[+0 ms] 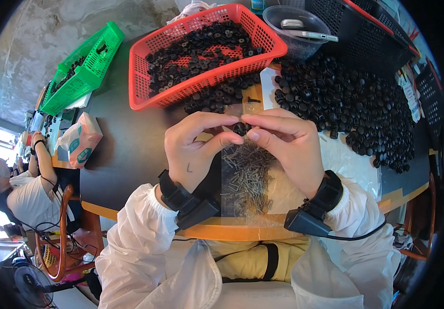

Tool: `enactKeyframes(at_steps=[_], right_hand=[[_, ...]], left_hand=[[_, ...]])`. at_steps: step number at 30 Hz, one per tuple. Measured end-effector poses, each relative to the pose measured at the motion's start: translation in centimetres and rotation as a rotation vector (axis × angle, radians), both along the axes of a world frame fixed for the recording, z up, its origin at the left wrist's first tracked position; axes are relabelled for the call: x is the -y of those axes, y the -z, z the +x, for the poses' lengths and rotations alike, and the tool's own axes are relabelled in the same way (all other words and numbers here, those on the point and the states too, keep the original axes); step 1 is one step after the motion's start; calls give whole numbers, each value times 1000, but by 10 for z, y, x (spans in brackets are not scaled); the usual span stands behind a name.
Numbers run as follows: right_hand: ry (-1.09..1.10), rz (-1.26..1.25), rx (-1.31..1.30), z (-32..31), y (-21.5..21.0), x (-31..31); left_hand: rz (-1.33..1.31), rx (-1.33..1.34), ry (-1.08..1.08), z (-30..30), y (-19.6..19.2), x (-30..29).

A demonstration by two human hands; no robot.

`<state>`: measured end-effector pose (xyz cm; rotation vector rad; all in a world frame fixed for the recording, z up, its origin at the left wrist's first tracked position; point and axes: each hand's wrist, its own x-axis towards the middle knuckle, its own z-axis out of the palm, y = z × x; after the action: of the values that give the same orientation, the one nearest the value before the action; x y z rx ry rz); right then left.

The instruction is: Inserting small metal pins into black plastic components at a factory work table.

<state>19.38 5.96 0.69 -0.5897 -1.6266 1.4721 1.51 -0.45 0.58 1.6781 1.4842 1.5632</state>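
Observation:
Between the fingertips of both hands is a small round black plastic part (239, 129), held above the table. My left hand (197, 141) pinches it with thumb and index finger from the left. From the right, my right hand (290, 147) grips it the same way, fingers partly covering it. Just below lies a heap of small metal pins or screws (250, 180), too fine to tell which. Beyond my hands a red perforated basket (206, 80) holds many flat black pieces with centre holes. To the right spreads a large pile of round black knob-like parts (335, 98).
A clear plastic tub (273, 23) with a phone lying across it stands at the back. Black crates (356, 33) rise at the far right. A tissue pack (84, 139) and a green basket (85, 77) are on the left. Another person (29, 190) works at the left.

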Motion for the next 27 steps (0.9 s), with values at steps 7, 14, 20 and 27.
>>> enactKeyframes(at_steps=[7,14,20,27], right_hand=[[-99,-319,-9,2,-2,-2],[-284,-544,-138,0,1,-2],[-453,-614,-84,5,3,-10],[-438,-485,-33,5,12,-12]], left_hand=[[114,-103,77,-6,4,-4],[147,-70,99,-9,9,-4],[126,-118,134,-11,9,-3],[228,-302,128,-7,0,-2]])
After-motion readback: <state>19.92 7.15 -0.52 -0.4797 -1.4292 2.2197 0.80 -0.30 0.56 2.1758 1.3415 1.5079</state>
